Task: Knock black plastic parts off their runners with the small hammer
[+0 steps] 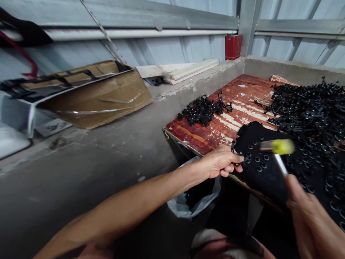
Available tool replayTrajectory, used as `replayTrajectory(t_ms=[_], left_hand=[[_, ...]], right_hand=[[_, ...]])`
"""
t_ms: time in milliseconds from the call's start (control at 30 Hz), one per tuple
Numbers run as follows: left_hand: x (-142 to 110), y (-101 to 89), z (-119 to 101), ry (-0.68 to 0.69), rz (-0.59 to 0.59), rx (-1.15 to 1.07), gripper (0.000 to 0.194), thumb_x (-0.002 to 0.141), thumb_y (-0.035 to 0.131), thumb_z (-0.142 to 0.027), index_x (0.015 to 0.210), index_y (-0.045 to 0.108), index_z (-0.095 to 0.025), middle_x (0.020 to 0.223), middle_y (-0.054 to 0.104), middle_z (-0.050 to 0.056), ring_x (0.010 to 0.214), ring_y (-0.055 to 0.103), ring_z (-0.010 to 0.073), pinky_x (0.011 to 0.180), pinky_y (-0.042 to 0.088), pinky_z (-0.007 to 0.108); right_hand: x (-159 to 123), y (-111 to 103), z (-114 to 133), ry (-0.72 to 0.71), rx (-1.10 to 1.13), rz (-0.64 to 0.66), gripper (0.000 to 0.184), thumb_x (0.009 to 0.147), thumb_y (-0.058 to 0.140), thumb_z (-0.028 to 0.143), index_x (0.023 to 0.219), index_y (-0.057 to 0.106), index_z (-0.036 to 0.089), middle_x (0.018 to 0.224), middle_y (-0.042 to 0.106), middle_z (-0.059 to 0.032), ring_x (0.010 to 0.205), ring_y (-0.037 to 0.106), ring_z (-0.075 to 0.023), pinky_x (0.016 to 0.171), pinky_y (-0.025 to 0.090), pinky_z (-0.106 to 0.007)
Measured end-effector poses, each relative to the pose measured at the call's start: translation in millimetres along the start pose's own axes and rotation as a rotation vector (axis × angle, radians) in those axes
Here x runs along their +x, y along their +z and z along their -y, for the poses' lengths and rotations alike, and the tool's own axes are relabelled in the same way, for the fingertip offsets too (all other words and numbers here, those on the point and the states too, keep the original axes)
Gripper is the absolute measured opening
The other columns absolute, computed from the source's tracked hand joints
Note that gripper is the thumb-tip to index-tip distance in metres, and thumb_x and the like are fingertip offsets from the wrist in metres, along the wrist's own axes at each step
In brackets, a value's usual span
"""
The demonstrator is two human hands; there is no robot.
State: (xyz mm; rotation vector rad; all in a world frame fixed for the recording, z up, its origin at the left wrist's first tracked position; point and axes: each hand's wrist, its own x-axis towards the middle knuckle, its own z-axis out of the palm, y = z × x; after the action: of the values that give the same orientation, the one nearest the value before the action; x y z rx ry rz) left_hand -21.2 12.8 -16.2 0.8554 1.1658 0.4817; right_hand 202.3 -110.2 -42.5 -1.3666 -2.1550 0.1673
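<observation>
My left hand (219,162) pinches a small black plastic part (244,158) at the edge of a black cloth (258,169) strewn with small black rings. My right hand (312,219) grips the handle of a mallet, closed round it. The mallet's yellow-green head (280,146) is blurred above the cloth. Both hands are at the front edge of a worn red wooden board (226,126).
A large heap of black plastic parts (309,111) covers the board's right side; a smaller heap (201,109) lies at its left. A bag (188,205) with black parts hangs below the board. A cardboard box (99,97), white planks (188,70) and a red box (233,46) sit on the concrete ledge.
</observation>
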Motion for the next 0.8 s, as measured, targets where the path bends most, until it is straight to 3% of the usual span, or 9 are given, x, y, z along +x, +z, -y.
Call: replayTrajectory(t_ms=[100,233,333,467,533,600,667,733,800], left_hand=[[0.5,0.3,0.2,0.007,-0.020,0.031,0.021,0.084,0.054,-0.010,0.064,0.048,-0.013,0.052,0.059,0.001,0.031,0.031,0.0005,0.031,0.018,0.013],[0.9,1.7,0.8,0.027,-0.017,0.062,0.019,0.085,0.054,-0.012,0.068,0.047,-0.014,0.052,0.058,-0.001,0.031,0.030,0.0007,0.031,0.018,0.014],[0.8,2.6,2.3,0.043,-0.027,0.073,0.017,0.086,0.052,-0.011,0.070,0.048,-0.014,0.053,0.058,-0.001,0.031,0.030,0.0006,0.032,0.019,0.014],[1.5,2.2,5.8,0.061,-0.025,0.060,0.017,0.086,0.052,-0.011,0.070,0.047,-0.014,0.053,0.058,-0.001,0.032,0.030,0.0007,0.032,0.019,0.014],[2.0,2.0,7.0,0.076,-0.014,0.054,0.016,0.086,0.053,-0.012,0.070,0.048,-0.015,0.054,0.059,-0.001,0.033,0.031,0.0008,0.032,0.019,0.014],[1.3,2.3,7.2,0.076,-0.024,0.043,0.014,0.085,0.053,-0.012,0.072,0.048,-0.015,0.054,0.059,-0.001,0.033,0.030,0.0009,0.033,0.018,0.014],[-1.2,2.7,6.6,0.054,-0.051,0.004,0.013,0.083,0.054,-0.012,0.072,0.049,-0.015,0.054,0.059,-0.001,0.033,0.031,0.0009,0.033,0.018,0.014],[-5.2,2.8,5.8,0.029,-0.070,-0.061,0.013,0.081,0.055,-0.012,0.070,0.050,-0.013,0.056,0.059,0.000,0.035,0.033,0.0007,0.034,0.019,0.013],[-9.0,2.5,5.6,0.020,-0.064,-0.126,0.012,0.079,0.055,-0.010,0.068,0.051,-0.012,0.058,0.060,0.001,0.038,0.036,0.0010,0.035,0.022,0.013]], right_hand=[[1.3,2.8,-0.8,-0.023,-0.018,0.052,0.058,0.097,0.035,0.015,0.152,0.025,0.031,0.099,0.064,-0.0083,0.076,0.069,-0.0214,0.046,0.054,-0.019],[2.5,2.7,0.5,-0.035,-0.014,-0.053,0.062,0.096,0.043,0.019,0.153,0.021,0.028,0.103,0.064,-0.0097,0.077,0.069,-0.0221,0.048,0.055,-0.020],[1.7,0.5,1.6,-0.046,-0.019,0.022,0.056,0.097,0.038,0.020,0.151,0.029,0.029,0.102,0.066,-0.0088,0.075,0.070,-0.0222,0.048,0.056,-0.020],[-1.1,0.7,-1.8,-0.050,0.002,-0.064,0.063,0.095,0.047,0.021,0.153,0.023,0.025,0.104,0.067,-0.0095,0.080,0.070,-0.0244,0.056,0.059,-0.023],[-1.4,2.5,-5.6,-0.036,-0.010,-0.002,0.061,0.095,0.043,0.018,0.153,0.024,0.027,0.104,0.067,-0.0080,0.086,0.070,-0.0248,0.061,0.060,-0.025],[-1.8,4.2,-8.9,-0.036,0.019,0.054,0.059,0.096,0.040,0.014,0.152,0.027,0.026,0.117,0.064,-0.0085,0.101,0.066,-0.0252,0.071,0.060,-0.025],[-4.9,5.1,-10.9,-0.042,0.076,0.016,0.058,0.096,0.040,0.012,0.152,0.027,0.024,0.136,0.053,-0.0089,0.116,0.057,-0.0249,0.084,0.055,-0.026],[-13.7,5.6,-12.8,-0.015,0.110,-0.044,0.057,0.097,0.040,0.013,0.151,0.028,0.024,0.145,0.044,-0.0071,0.121,0.053,-0.0244,0.095,0.049,-0.028],[-28.6,6.5,-16.8,0.050,0.103,-0.064,0.052,0.098,0.040,0.017,0.149,0.033,0.026,0.142,0.048,-0.0053,0.117,0.056,-0.0256,0.096,0.049,-0.032]])
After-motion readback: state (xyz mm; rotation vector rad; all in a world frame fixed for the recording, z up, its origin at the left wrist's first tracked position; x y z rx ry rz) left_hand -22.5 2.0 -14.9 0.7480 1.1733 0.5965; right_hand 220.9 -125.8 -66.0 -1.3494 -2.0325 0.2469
